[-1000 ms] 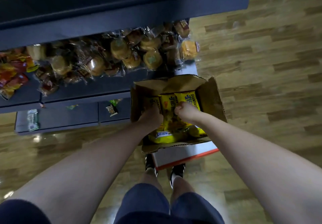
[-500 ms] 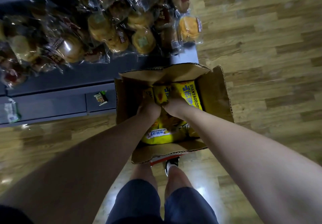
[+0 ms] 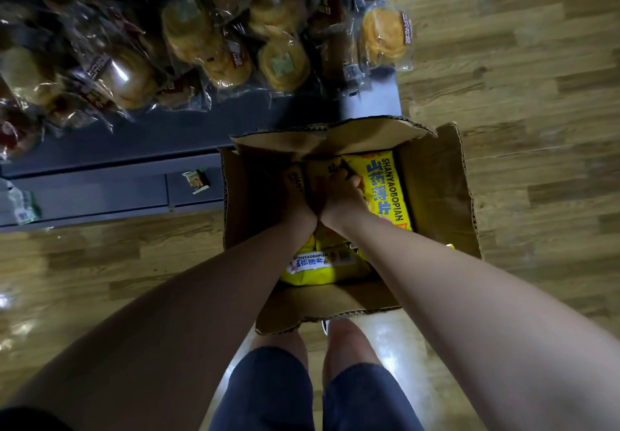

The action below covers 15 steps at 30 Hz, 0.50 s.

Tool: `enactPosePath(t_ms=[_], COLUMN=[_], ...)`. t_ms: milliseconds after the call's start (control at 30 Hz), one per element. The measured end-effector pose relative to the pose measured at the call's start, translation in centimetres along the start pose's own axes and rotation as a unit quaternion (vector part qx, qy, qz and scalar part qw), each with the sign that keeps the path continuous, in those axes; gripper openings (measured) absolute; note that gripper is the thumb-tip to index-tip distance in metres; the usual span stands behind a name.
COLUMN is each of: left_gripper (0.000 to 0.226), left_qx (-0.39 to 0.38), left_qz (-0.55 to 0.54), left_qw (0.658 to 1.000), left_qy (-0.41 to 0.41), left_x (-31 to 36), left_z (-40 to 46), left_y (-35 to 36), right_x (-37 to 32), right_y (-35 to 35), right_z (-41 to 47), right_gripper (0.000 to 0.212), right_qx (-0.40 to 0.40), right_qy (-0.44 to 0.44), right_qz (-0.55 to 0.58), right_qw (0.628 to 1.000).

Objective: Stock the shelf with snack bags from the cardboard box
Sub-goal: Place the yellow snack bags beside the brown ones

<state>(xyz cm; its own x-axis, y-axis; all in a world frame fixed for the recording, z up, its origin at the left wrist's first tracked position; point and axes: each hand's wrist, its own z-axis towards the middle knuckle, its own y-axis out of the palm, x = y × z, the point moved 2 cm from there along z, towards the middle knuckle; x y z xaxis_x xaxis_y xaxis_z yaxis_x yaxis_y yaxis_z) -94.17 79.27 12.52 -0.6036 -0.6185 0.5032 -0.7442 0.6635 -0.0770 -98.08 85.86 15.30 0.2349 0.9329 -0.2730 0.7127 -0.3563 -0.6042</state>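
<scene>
Both hands reached deeper into cardboard box (image 3: 432, 179); right hand (image 3: 342, 195) grip pinches yellow snack bag (image 3: 385, 189); left hand (image 3: 298, 202) grip unclear.

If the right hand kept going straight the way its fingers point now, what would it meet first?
The right hand reaches down into the cardboard box, its fingers already among the yellow snack bags. Going on, it would likely push deeper between those bags, then toward the box's far wall; depth is hard to judge.

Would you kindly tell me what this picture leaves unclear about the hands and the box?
Head view only:
- Left hand: fingers lost in shadow inside the box; grip unclear.
- Right hand: fingertips buried among the yellow bags.
- Bag count: arms and flaps cover most.
- Shelf: cut off at the top and left edges.
</scene>
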Motion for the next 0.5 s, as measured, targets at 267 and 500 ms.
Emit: enactPosePath(t_ms=[267, 500], left_gripper=[0.058, 0.058], left_qx=[0.116, 0.127], left_qz=[0.253, 0.243], left_qw=[0.955, 0.955], left_qy=[0.100, 0.114], left_x=[0.0, 0.4], left_z=[-0.8, -1.3], left_y=[-1.4, -1.4], right_x=[0.1, 0.0], right_y=[0.4, 1.1], right_z=[0.8, 0.7], right_gripper=[0.076, 0.082], right_qx=[-0.009, 0.003], right_qy=[0.016, 0.019], right_qz=[0.034, 0.076], right_qw=[0.999, 0.997])
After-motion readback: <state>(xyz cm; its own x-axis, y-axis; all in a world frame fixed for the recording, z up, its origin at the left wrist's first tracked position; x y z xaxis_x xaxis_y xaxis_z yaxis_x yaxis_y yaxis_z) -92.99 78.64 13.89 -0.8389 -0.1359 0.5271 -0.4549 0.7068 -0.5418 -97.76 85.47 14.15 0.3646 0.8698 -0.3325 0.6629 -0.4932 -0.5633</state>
